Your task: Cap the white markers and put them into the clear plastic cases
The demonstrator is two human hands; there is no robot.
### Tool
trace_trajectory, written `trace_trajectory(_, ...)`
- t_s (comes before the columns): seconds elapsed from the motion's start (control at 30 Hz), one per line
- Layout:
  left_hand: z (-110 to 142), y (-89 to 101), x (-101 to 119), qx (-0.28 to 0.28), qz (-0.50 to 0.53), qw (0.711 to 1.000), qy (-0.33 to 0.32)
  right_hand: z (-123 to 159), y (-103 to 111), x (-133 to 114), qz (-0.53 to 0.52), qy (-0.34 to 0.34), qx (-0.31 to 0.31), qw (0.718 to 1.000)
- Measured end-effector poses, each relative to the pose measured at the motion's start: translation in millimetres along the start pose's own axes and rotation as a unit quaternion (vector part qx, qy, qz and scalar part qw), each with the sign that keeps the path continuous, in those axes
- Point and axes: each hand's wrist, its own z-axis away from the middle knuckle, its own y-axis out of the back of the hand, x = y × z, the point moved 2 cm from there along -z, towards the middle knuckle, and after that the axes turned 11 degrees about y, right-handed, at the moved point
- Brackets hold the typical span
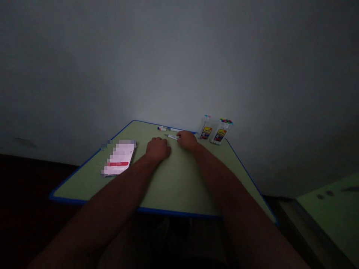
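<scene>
My right hand (187, 140) is closed around the back end of a white marker (172, 137), whose pointed tip faces left just above the tabletop or on it; I cannot tell which. Palm down on the table, my left hand (157, 148) lies to the left of that marker with its fingers a little apart and nothing visible in them. Behind both hands, near the far edge, are another white marker (175, 130) and small white and dark blue pieces (162, 128) that look like marker caps.
Two clear cases of markers, one (206, 129) beside the other (221, 132), stand at the back right of the pale green table (179, 186) with blue edging. A phone (119, 158) with a lit screen lies at the left. A grey wall (179, 67) rises behind.
</scene>
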Motion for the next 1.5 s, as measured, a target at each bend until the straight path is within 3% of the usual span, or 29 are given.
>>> trace_trajectory(0.17, -0.7, 0.0, 0.1, -0.006, -0.003, 1.0, -0.002, 38.8, 16.8, 12.6, -0.128, -0.071, 0.035, 0.989)
trace_trajectory(0.3, -4.6, -2.9, -1.0, -0.009, -0.011, 1.0, -0.003, 70.3, 22.4, 23.2, -0.286, -0.131, 0.036, 0.949)
trace_trajectory(0.4, -7.6, -6.5, -2.9, -0.003, -0.014, 1.0, -0.003, 85.5, 19.2, 30.1, -0.342, -0.155, 0.045, 0.926)
trace_trajectory(0.6, -10.8, -6.4, -1.8, 0.0, -0.032, 0.999, -0.007, 92.4, 10.7, 38.1, -0.358, -0.146, 0.054, 0.921)
trace_trajectory(0.83, -36.8, 1.8, -1.9, 0.003, -0.029, 0.997, 0.071, 95.1, 14.1, 41.2, -0.375, -0.179, 0.089, 0.905)
trace_trajectory(1.07, -72.5, -9.5, -7.9, 0.065, -0.016, 0.996, 0.054, 95.0, 14.8, 39.3, -0.382, -0.199, 0.089, 0.898)
trace_trajectory(1.23, -83.2, -9.5, -8.4, 0.05, -0.012, 0.996, 0.071, 94.1, 17.1, 36.4, -0.395, -0.197, 0.072, 0.894)
trace_trajectory(1.5, -81.8, -5.6, -5.3, 0.03, -0.027, 0.999, 0.027, 94.2, 18.1, 37.1, -0.401, -0.195, 0.068, 0.892)
